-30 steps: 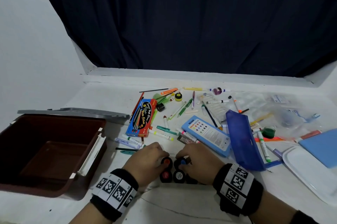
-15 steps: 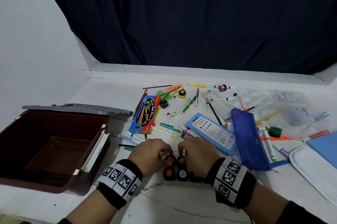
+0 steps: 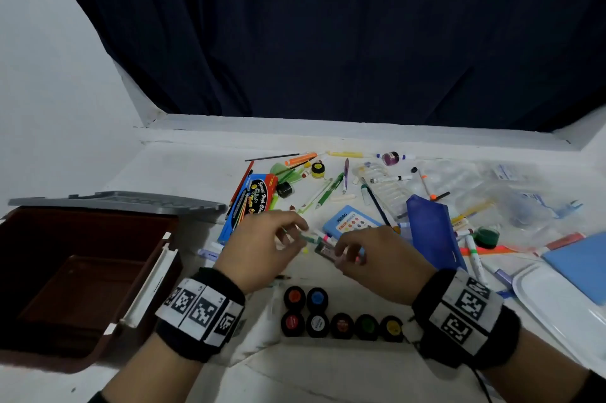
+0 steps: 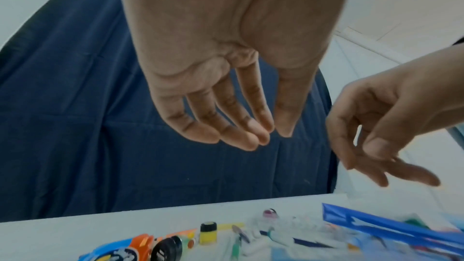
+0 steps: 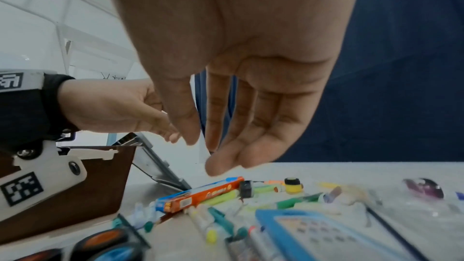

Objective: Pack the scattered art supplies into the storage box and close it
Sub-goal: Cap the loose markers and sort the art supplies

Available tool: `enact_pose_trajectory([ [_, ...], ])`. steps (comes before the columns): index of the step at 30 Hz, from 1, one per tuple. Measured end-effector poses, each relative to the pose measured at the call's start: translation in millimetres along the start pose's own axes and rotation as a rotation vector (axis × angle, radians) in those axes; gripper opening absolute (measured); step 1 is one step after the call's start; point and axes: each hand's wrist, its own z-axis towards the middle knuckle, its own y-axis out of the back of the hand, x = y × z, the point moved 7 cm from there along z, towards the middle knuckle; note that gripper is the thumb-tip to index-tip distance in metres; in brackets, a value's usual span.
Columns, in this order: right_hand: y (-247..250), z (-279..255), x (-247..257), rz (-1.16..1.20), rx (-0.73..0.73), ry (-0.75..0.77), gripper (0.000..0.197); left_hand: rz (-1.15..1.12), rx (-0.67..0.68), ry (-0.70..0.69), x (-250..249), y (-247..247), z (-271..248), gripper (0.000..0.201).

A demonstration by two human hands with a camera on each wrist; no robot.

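Both hands hover empty with relaxed fingers, the left hand [image 3: 262, 248] and right hand [image 3: 380, 261] over markers [image 3: 319, 238] strewn on the surface; neither grip holds anything. The open brown storage box [image 3: 82, 271] sits left, apparently unfilled. A hasty scoop could roll markers away or knock the paint pots [image 3: 341, 325] near the wrists.

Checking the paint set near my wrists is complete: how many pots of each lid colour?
Orange pot: 1
Blue pot: 1
Red pots: 2
White pot: 1
Green pot: 1
Yellow pot: 1
Total: 7
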Motion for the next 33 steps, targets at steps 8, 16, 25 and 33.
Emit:
enact_pose_trajectory([
  [8, 56.4, 78.8, -36.5, -0.124, -0.138, 0.04, 0.011, 0.16, -0.059, 0.167, 55.6, -4.0, 89.4, 0.032],
  [16, 37.4, 188.4, -83.9, 0.004, 0.022, 0.041, 0.04, 0.54, 0.247, 0.315, 105.8, -37.8, 154.4, 0.042],
  [25, -1.0, 262.1, -96.4, -0.296, 0.21, 0.093, 0.047, 0.555, 0.229, 0.276, 107.7, -45.5, 174.1, 0.028],
  [33, -13.4, 271.3, -101.9, -0.458, 0.187, 0.123, 0.035, 0.494, 0.255, 0.267, 101.1, -48.7, 172.5, 0.014],
])
